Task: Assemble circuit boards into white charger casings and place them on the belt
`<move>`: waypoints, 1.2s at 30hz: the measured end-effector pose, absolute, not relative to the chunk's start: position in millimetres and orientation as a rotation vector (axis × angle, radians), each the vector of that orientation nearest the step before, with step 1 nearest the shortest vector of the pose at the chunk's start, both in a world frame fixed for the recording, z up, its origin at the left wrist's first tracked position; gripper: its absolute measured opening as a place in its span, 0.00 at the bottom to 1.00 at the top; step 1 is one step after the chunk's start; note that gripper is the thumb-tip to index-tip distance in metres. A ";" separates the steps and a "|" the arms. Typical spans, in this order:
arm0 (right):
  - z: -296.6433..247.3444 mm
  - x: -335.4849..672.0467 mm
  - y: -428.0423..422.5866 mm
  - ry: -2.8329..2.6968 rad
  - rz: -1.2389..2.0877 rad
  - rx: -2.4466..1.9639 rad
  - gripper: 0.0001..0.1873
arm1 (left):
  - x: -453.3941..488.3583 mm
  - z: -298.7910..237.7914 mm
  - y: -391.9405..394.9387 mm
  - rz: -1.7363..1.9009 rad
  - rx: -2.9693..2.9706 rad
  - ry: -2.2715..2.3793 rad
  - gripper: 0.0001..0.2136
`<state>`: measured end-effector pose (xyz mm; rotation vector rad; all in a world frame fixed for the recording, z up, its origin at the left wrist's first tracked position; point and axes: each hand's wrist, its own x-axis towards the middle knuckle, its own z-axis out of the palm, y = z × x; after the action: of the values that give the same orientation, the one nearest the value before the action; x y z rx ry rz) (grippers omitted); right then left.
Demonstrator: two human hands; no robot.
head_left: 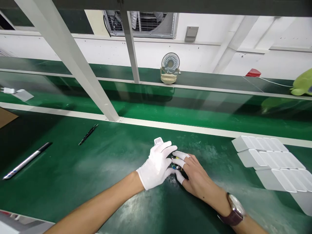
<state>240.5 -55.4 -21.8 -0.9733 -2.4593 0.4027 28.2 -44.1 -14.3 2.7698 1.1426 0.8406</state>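
- Left hand, gloved: fingers narrowed on the circuit board.
- Right hand, fingertips covered: narrowed on the board's opposite side.
- Board location: between both hands, at the bench.
- Progress, judged: handling unfinished, board unreleased; white housing separate; white cases untouched.

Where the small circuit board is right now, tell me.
In the head view, the circuit board is slightly right of centre, below mid-height, between the fingers of the gloved left hand and the right hand.
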 end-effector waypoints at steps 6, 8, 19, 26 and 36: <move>-23.6 240.7 -52.8 -2.469 0.497 -1.013 0.28 | 30.9 -11.0 -44.0 0.855 2.735 1.117 0.08; -22.2 240.3 -53.5 -2.477 0.500 -1.028 0.28 | 31.7 -8.7 -42.8 0.840 2.729 1.096 0.08; -19.8 238.5 -55.4 -2.491 0.451 -1.009 0.27 | 31.6 -4.7 -41.7 0.781 2.780 1.120 0.07; -18.8 260.6 -52.2 -2.466 0.435 -1.056 0.34 | 24.9 -4.2 -42.9 0.732 2.859 1.175 0.12; -26.2 279.8 -46.6 -2.431 0.580 -1.148 0.37 | 0.9 -2.7 -29.8 0.972 2.300 1.720 0.57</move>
<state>279.8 -46.6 -26.2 -1.1482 -2.4315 0.5802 0.9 -29.8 -2.7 2.3001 1.7198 0.9717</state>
